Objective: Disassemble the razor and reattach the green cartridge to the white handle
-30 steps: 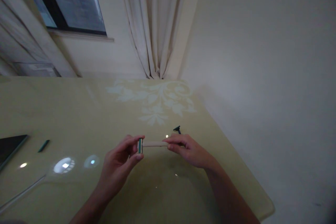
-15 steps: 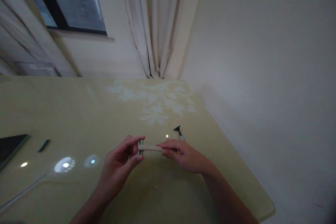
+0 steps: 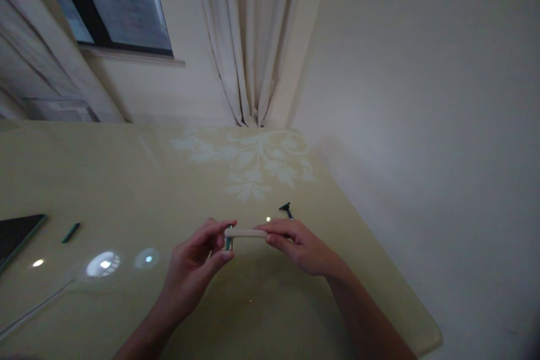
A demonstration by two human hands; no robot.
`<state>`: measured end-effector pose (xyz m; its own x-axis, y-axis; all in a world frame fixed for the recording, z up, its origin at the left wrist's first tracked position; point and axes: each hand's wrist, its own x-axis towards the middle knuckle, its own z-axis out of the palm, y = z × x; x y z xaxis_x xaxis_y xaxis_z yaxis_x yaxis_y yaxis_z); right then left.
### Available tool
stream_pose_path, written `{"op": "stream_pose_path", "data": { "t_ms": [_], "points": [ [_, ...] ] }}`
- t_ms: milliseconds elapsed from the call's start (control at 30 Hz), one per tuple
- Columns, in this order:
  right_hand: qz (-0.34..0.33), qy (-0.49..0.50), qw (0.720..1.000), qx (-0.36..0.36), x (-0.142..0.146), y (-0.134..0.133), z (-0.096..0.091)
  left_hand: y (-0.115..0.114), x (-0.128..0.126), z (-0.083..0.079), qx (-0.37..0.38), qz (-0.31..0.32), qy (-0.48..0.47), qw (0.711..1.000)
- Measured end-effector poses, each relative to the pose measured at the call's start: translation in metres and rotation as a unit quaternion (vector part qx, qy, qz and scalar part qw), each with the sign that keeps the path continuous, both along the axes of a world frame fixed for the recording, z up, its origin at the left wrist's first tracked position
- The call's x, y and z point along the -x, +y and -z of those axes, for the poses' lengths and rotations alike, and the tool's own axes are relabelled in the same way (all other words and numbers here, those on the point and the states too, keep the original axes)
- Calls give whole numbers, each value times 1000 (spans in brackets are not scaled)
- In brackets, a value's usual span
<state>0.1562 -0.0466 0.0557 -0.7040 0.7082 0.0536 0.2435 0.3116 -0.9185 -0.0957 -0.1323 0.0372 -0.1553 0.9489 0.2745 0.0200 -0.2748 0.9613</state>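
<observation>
My left hand (image 3: 198, 259) pinches a small green razor cartridge (image 3: 229, 243) between thumb and forefinger, held upright by its two ends. A cream-coloured razor handle (image 3: 247, 233) lies level between my hands, its left end against the cartridge. Whether the two are locked together I cannot tell. The fingers of my right hand (image 3: 297, 244) are closed round the handle's other end. Just behind the right hand, a second razor (image 3: 286, 207) with a dark head lies on the table, its handle mostly hidden.
Another green-and-black cartridge (image 3: 71, 233) lies on the left of the glossy table (image 3: 126, 180). Farther left is a dark flat panel (image 3: 19, 239), and a thin pale rod or cable (image 3: 37, 308) is nearer me. A wall (image 3: 422, 152) borders the table's right side.
Both hands have shifted slightly right with the handle and cartridge. The handle now lies a little higher and more level. My right hand covers more of the razor behind it.
</observation>
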Motion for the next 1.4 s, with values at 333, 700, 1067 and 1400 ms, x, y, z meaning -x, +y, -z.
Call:
{"op": "stream_pose_path", "data": {
  "t_ms": [333,700,1067,1400],
  "points": [
    [18,15,1000,-2,2,0,3,2,1,-2,4,-16,-22,1000],
    [13,3,1000,-13,2,-1,-1,3,0,-2,4,-23,-22,999],
    [-12,-14,1000,-21,3,-2,-4,2,2,4,12,-15,-28,999],
    [-6,-23,999,-23,2,-2,-2,3,1,1,6,-16,-19,1000]
  ]
}}
